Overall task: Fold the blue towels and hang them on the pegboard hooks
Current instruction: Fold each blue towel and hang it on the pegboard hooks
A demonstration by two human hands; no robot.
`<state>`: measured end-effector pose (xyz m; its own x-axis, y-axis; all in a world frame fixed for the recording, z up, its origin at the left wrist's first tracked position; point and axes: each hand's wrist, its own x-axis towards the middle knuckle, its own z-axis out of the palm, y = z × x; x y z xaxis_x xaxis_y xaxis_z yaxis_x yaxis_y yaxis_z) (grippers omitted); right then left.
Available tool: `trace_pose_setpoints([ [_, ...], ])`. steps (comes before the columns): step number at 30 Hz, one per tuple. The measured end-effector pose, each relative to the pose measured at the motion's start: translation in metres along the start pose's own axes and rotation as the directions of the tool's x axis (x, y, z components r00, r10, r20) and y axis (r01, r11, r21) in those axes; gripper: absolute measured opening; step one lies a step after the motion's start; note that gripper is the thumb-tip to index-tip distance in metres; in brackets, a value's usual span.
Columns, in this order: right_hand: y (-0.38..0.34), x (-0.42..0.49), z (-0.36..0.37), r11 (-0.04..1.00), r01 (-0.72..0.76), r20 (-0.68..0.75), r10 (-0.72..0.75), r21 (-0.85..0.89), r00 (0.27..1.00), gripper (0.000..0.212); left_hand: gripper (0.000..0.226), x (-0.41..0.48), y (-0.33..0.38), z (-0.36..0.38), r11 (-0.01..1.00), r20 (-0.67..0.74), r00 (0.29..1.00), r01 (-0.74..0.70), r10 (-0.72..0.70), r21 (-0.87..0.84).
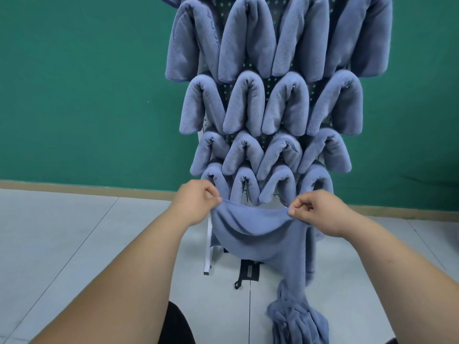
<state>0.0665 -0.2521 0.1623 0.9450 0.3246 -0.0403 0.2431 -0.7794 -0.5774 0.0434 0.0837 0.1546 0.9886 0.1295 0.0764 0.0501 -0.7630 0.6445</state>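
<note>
A blue towel [260,234] hangs stretched between my two hands in front of the pegboard's lower part. My left hand [196,199] pinches its upper left corner and my right hand [315,207] pinches its upper right corner. The top edge sags between them, and the towel's right side trails down to the floor. The pegboard [267,81] stands straight ahead with several folded blue towels [248,105] draped over its hooks in rows. A crumpled heap of blue towels [298,321] lies on the floor at my lower right.
The pegboard stands on a white frame leg [208,256] against a green wall [87,95]. A black strap or bag [249,271] lies at its foot. Grey floor tiles [74,244] spread to the left and right. A dark knee [178,324] shows at the bottom.
</note>
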Motion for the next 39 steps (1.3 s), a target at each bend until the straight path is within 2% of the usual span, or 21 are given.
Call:
trace_pose_setpoints([
  [4, -0.027, 0.002, 0.013, 0.987, 0.143, -0.035, -0.141, 0.068, 0.989, 0.013, 0.032, -0.014, 0.037, 0.025, 0.97, 0.199, 0.959, -0.167, 0.201, -0.175],
  [6, -0.038, 0.002, 0.02, 0.976, 0.185, -0.039, -0.182, 0.112, 0.983, 0.012, 0.03, -0.019, 0.05, 0.038, 0.955, 0.239, 0.934, -0.222, 0.266, -0.194],
  [8, -0.044, 0.002, 0.024, 0.971, 0.201, -0.04, -0.198, 0.13, 0.979, 0.01, 0.02, -0.021, 0.056, 0.046, 0.956, 0.241, 0.929, -0.245, 0.28, -0.163],
  [12, -0.039, 0.0, 0.02, 0.974, 0.158, 0.001, -0.16, 0.163, 0.987, 0.011, 0.006, -0.02, 0.055, 0.043, 0.971, 0.205, 0.95, -0.221, 0.237, -0.095],
  [19, -0.021, -0.001, 0.003, 0.987, 0.059, 0.041, -0.066, 0.149, 0.997, 0.012, 0.014, -0.003, 0.03, 0.017, 0.998, 0.001, 0.998, -0.059, 0.059, -0.016],
  [28, 0.0, 0.0, -0.013, 0.999, -0.013, -0.127, 0.007, -0.051, 0.992, 0.013, 0.016, 0.007, -0.001, -0.007, 0.986, -0.194, 0.967, 0.155, -0.165, -0.07],
  [37, 0.014, -0.001, -0.025, 0.98, -0.119, -0.294, 0.068, -0.159, 0.953, 0.004, 0.018, 0.007, -0.01, -0.013, 0.964, -0.248, 0.932, 0.265, -0.265, -0.034],
  [39, 0.013, -0.001, -0.025, 0.988, -0.112, -0.314, 0.075, -0.103, 0.946, 0.003, 0.017, 0.006, -0.01, -0.011, 0.963, -0.232, 0.935, 0.27, -0.267, -0.022],
])
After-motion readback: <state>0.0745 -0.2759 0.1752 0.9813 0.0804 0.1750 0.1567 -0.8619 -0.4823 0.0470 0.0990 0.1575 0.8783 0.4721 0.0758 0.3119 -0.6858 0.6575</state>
